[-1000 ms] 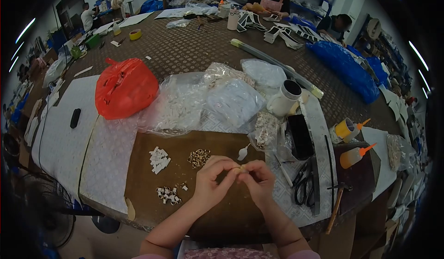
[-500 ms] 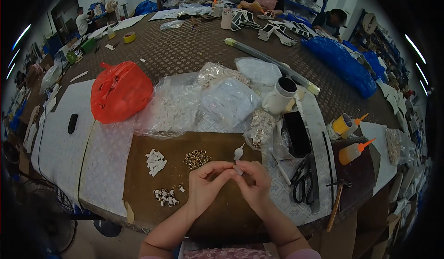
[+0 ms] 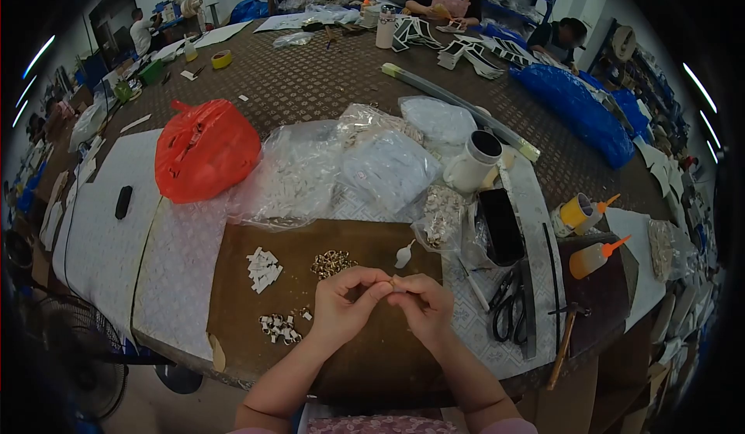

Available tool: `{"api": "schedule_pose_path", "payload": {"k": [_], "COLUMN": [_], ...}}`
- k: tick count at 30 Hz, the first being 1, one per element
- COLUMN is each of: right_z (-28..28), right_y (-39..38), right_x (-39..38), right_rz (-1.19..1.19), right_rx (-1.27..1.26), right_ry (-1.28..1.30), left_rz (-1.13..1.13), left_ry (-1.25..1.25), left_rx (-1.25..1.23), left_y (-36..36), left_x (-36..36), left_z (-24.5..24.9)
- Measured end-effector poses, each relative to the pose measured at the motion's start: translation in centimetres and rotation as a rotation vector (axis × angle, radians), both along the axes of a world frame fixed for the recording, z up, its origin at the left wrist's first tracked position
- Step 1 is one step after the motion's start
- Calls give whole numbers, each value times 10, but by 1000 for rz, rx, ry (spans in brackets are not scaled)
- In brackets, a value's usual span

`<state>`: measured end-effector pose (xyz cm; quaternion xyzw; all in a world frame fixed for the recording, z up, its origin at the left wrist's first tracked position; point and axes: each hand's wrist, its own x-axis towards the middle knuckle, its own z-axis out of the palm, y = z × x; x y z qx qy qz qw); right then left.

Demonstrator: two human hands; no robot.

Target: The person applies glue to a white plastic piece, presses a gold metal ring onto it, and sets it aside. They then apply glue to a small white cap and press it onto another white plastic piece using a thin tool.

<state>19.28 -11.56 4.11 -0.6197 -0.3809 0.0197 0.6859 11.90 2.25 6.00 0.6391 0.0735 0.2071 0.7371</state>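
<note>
Over the brown mat [image 3: 233,279], the fingertips of my left hand [image 3: 349,298] and my right hand [image 3: 425,304] meet in a pinch. Between them a small pale piece [image 3: 397,288] shows, mostly covered by the fingers. Just beyond the hands lies a small white nozzle bottle [image 3: 404,255]. Metal rings [image 3: 332,263] are heaped beside my left hand's fingers. Farther left are a pile of flat white strips [image 3: 264,269] and a group of rings with white tabs [image 3: 279,328].
Clear plastic bags [image 3: 299,174] and a red bag [image 3: 206,151] lie behind the mat. To the right are scissors [image 3: 508,310], a black box [image 3: 500,228], a hammer [image 3: 565,345] and a glue bottle [image 3: 594,258]. A person [image 3: 446,0] works across the table.
My fingertips have drawn closer around the small pale piece, and less of it shows. The view has shifted slightly; the piles on the mat look the same.
</note>
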Motion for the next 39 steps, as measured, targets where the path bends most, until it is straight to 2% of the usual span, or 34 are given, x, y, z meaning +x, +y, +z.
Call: {"api": "schedule_pose_path", "payload": {"k": [7,10,13,22,25,28,31,34,37,39], "right_z": [-9,1,-5,-7,-10,-9,-6,-9,-12,-2], "right_y": [1,-1,-2,-2,0,-1,2,3,-2,-2], "right_x": [-6,-3,-1,-3,-3,-3,-2,-3,10,10], "right_rz": [-35,-21,-29,35,114,73,131,8,8,-38], "right_rx": [103,-21,-8,46,190,199,240,245,102,53], "right_ry": [91,-18,-50,43,146,100,65,43,-239,-324], "left_rz": [6,-13,-7,-4,-33,-36,-61,-113,-146,-128], "left_ry": [3,3,-32,25,-28,-8,-78,-145,-182,-147], "left_rx": [127,75,33,76,-38,-230,-263,-205,-159,-177], "left_y": [-1,-1,-3,-7,-9,-12,-12,-10,-7,-8], "left_x": [0,0,2,0,0,-2,-5,-5,-4,-4], "left_z": [4,4,-4,-8,-9,6,12,5,6,8]}}
